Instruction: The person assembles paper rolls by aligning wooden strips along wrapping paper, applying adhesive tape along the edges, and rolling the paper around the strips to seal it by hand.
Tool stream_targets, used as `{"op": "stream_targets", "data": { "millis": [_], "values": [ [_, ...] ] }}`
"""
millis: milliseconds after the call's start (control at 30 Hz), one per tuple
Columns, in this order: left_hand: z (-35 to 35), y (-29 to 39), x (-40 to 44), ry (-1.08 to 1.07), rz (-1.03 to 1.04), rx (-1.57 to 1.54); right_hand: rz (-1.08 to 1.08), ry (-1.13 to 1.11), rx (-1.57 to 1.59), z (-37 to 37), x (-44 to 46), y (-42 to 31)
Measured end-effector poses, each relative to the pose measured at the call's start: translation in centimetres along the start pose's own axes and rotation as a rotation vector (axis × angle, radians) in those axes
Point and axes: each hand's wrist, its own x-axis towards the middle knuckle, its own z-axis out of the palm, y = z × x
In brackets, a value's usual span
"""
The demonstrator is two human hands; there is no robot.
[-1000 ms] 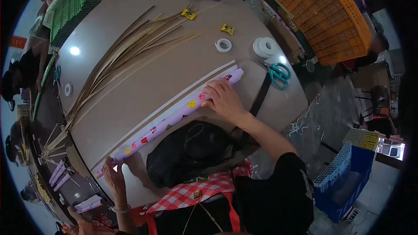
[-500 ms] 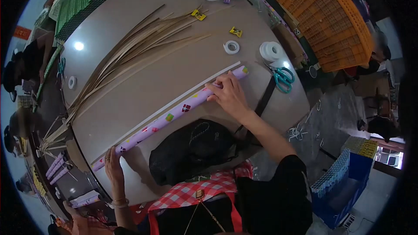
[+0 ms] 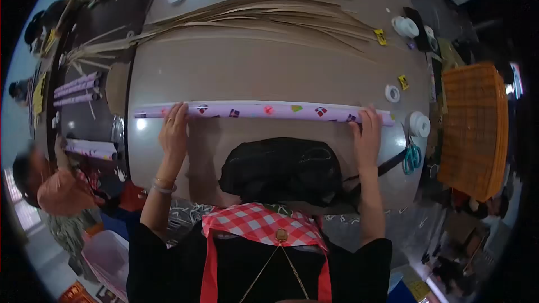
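Note:
A long roll of lilac wrapping paper (image 3: 252, 110) with printed gift shapes lies across the table in front of me. Near its left end, my left hand (image 3: 174, 129) rests with its fingers curled over the top. Toward the other end, my right hand (image 3: 368, 132) grips the roll, thumb on the near side and fingers over it. A pale edge runs along the roll's far side. Just below the roll, a black bag (image 3: 281, 168) sits close to my apron, between my forearms.
Long brown strips (image 3: 252, 17) lie across the far table. At right are teal scissors (image 3: 412, 158), white tape rolls (image 3: 418, 124), a yellow wrapped packet (image 3: 403, 82) and an orange crate (image 3: 474, 129). Another person (image 3: 67, 191) is at the left, near more lilac rolls (image 3: 90, 148).
My view has turned, so the roll now runs nearly level across it. The white strip that stood apart behind the roll now shows only as a pale edge against it. Both hands remain on the roll.

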Motion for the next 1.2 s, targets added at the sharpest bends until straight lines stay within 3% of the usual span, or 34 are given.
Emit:
{"op": "stream_targets", "data": {
  "millis": [167, 233, 467, 633, 767, 867, 967, 1100, 1200],
  "values": [
    [0.2, 0.4, 1.0, -0.066, -0.056, -0.136, 0.008, -0.050, -0.183, 0.0, 1.0, -0.1],
    [0.2, 0.5, 1.6, -0.086, -0.072, -0.049, 0.026, -0.056, -0.222, 0.2, 1.3, 0.2],
    [4.3, -1.6, 7.6, -0.193, -0.074, 0.025, -0.151, -0.199, -0.566, 0.1, 8.2, 1.7],
    [7.2, -2.9, 10.7, -0.146, -0.070, 0.035, -0.146, -0.104, -0.679, 1.6, 11.1, 2.1],
    [8.0, -3.4, 10.7, -0.144, -0.055, 0.094, -0.241, 0.054, -0.259, 4.5, 11.9, -4.1],
    [7.9, -3.4, 10.7, -0.153, -0.073, 0.097, -0.391, -0.114, -0.020, 7.7, 12.8, -13.0],
    [7.8, -3.5, 10.6, -0.162, -0.059, 0.127, -0.456, -0.085, 0.127, 11.9, 13.2, -18.6],
    [8.3, -4.2, 10.3, -0.206, -0.070, 0.148, -0.533, -0.158, 0.045, 12.2, 12.3, -17.3],
    [8.7, -4.6, 10.3, -0.195, -0.048, 0.159, -0.476, -0.140, -0.146, 9.5, 10.9, -11.6]
  ]
}}
